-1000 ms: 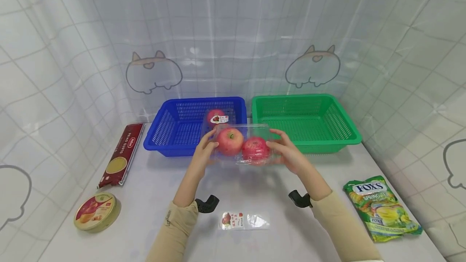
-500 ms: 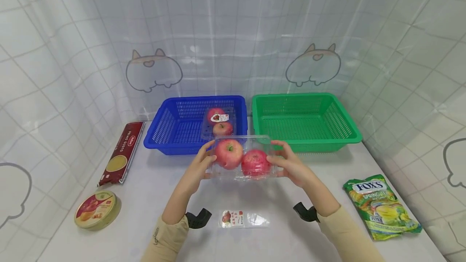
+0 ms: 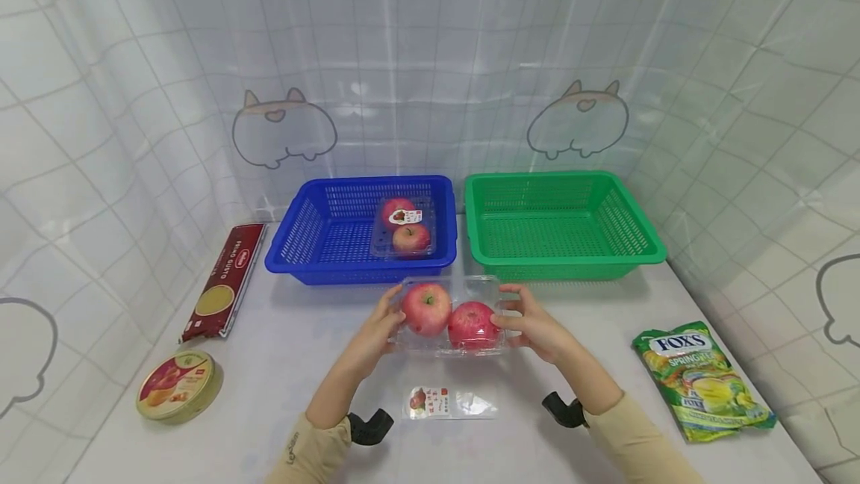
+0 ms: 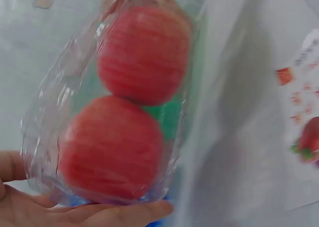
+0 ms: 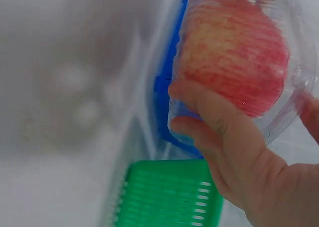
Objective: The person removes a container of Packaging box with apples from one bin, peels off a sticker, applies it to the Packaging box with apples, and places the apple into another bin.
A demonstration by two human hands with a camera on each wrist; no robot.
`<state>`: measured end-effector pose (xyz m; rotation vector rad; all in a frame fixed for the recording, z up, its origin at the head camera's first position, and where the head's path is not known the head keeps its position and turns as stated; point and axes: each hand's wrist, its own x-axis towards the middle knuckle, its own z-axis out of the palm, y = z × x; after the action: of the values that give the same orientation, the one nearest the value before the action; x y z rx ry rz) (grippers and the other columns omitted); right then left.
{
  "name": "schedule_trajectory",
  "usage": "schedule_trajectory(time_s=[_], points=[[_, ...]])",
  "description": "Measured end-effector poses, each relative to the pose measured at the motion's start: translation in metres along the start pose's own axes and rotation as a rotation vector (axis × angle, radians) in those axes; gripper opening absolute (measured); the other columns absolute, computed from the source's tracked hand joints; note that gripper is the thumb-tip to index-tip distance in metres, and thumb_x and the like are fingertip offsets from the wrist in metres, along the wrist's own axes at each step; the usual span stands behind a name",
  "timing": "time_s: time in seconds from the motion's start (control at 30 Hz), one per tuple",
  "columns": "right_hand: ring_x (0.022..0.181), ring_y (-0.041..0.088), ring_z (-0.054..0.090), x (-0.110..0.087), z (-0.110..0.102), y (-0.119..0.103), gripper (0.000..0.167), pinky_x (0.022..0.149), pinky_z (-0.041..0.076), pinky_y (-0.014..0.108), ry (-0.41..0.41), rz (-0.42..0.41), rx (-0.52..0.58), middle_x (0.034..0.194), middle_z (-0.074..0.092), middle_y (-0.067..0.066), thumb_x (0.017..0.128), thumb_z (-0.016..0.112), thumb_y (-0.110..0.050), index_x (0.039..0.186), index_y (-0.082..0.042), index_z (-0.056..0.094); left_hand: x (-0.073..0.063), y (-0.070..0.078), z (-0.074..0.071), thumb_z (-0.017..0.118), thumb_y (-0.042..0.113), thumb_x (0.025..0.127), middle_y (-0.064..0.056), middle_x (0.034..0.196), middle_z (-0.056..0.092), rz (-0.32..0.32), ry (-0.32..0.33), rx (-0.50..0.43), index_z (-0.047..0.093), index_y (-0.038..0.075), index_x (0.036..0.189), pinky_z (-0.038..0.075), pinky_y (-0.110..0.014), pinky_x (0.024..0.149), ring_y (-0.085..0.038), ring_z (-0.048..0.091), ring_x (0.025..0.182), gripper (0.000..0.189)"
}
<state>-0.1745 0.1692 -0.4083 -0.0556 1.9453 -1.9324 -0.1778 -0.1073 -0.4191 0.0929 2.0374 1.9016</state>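
Observation:
A clear plastic box with two red apples [image 3: 427, 309] inside is held up between both hands, in front of the two baskets. The left hand [image 3: 375, 332] grips its left end, thumb toward the near side. At the opposite end the right hand [image 3: 540, 326] grips the box, its fingers along the side in the right wrist view. Through the clear wall both apples [image 4: 112, 147] show in the left wrist view. On the table nearer the person lies a transparent strip with a printed apple label [image 3: 428, 402].
A blue basket [image 3: 363, 275] at the back holds another clear box of apples [image 3: 410, 238]. Beside it stands a green basket [image 3: 564, 271]. To the left lie a dark red packet [image 3: 225, 278] and a round tin [image 3: 178, 385]; to the right, a Fox's candy bag [image 3: 702, 382].
Both hands have drawn the box of apples back from the blue basket toward the person. The apple box inside that basket has come fully into sight.

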Motion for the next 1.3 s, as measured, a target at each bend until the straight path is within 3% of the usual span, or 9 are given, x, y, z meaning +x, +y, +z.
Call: schedule_trajectory(time_s=[0.13, 0.37, 0.43, 0.53, 0.67, 0.87, 1.07, 1.17, 1.3], points=[[0.117, 0.041, 0.041, 0.008, 0.0, 0.009, 0.065, 0.085, 0.046, 0.051, 0.019, -0.001, 0.001, 0.137, 0.024, 0.03, 0.086, 0.059, -0.008, 0.137, -0.003, 0.018, 0.01, -0.013, 0.003, 0.036, 0.008, 0.093, -0.026, 0.149, 0.017, 0.007, 0.018, -0.068, 0.012, 0.009, 0.147, 0.04, -0.034, 0.081, -0.029, 0.042, 0.112, 0.059], [0.122, 0.047, 0.036, 0.019, 0.0, 0.017, 0.06, 0.091, 0.039, 0.06, 0.06, 0.016, -0.002, 0.139, 0.025, 0.032, 0.088, 0.056, -0.006, 0.136, -0.003, 0.022, 0.022, -0.023, 0.008, 0.032, 0.006, 0.093, -0.032, 0.147, 0.013, 0.024, 0.036, -0.106, 0.009, 0.004, 0.147, 0.028, -0.052, 0.104, -0.042, 0.027, 0.13, 0.058], [0.122, 0.049, 0.036, 0.021, 0.0, 0.018, 0.059, 0.092, 0.038, 0.061, 0.063, 0.015, -0.002, 0.139, 0.024, 0.033, 0.088, 0.055, -0.005, 0.137, -0.002, 0.021, 0.025, -0.025, 0.009, 0.032, 0.006, 0.093, -0.032, 0.146, 0.015, 0.024, 0.051, -0.094, 0.01, 0.003, 0.147, 0.034, -0.047, 0.1, -0.038, 0.034, 0.126, 0.058], [0.122, 0.049, 0.035, 0.023, 0.001, 0.019, 0.06, 0.092, 0.038, 0.06, 0.074, 0.02, -0.001, 0.139, 0.023, 0.034, 0.088, 0.054, -0.003, 0.137, -0.001, 0.02, 0.028, -0.026, 0.01, 0.033, 0.006, 0.092, -0.031, 0.145, 0.02, 0.023, 0.069, -0.083, 0.012, 0.003, 0.146, 0.04, -0.031, 0.082, -0.024, 0.047, 0.101, 0.058], [0.123, 0.049, 0.035, 0.026, 0.001, 0.021, 0.06, 0.09, 0.04, 0.058, 0.086, 0.03, -0.008, 0.14, 0.022, 0.034, 0.088, 0.054, -0.002, 0.138, -0.001, 0.02, 0.029, -0.029, 0.01, 0.033, 0.005, 0.092, -0.031, 0.144, 0.021, 0.025, 0.072, -0.083, 0.011, 0.002, 0.146, 0.035, -0.022, 0.067, -0.013, 0.041, 0.08, 0.058], [0.124, 0.049, 0.032, 0.028, 0.001, 0.024, 0.061, 0.091, 0.039, 0.06, 0.095, 0.045, -0.011, 0.141, 0.021, 0.033, 0.088, 0.053, -0.002, 0.138, -0.001, 0.018, 0.03, -0.03, 0.012, 0.033, 0.006, 0.093, -0.032, 0.145, 0.02, 0.014, 0.08, -0.069, 0.012, 0.003, 0.146, 0.039, -0.027, 0.076, -0.024, 0.046, 0.104, 0.057], [0.127, 0.05, 0.028, 0.027, 0.002, 0.026, 0.062, 0.093, 0.034, 0.064, 0.095, 0.052, -0.012, 0.141, 0.021, 0.033, 0.087, 0.054, -0.002, 0.138, 0.0, 0.018, 0.029, -0.033, 0.013, 0.032, 0.006, 0.095, -0.033, 0.145, 0.016, 0.038, 0.071, -0.052, 0.01, 0.001, 0.146, 0.034, -0.049, 0.099, -0.042, 0.031, 0.128, 0.056], [0.127, 0.05, 0.029, 0.026, 0.0, 0.027, 0.062, 0.094, 0.033, 0.063, 0.089, 0.049, -0.017, 0.142, 0.021, 0.033, 0.088, 0.054, -0.004, 0.138, -0.001, 0.019, 0.03, -0.035, 0.013, 0.032, 0.007, 0.096, -0.033, 0.145, 0.016, 0.063, 0.064, -0.025, 0.009, -0.001, 0.146, 0.029, -0.054, 0.102, -0.045, 0.026, 0.131, 0.055], [0.125, 0.048, 0.032, 0.026, -0.002, 0.028, 0.062, 0.091, 0.039, 0.059, 0.093, 0.038, -0.034, 0.141, 0.024, 0.03, 0.087, 0.056, -0.007, 0.139, -0.002, 0.021, 0.027, -0.036, 0.012, 0.034, 0.011, 0.098, -0.033, 0.143, 0.022, 0.081, 0.076, 0.046, 0.012, 0.0, 0.146, 0.038, -0.051, 0.096, -0.044, 0.037, 0.123, 0.054]])
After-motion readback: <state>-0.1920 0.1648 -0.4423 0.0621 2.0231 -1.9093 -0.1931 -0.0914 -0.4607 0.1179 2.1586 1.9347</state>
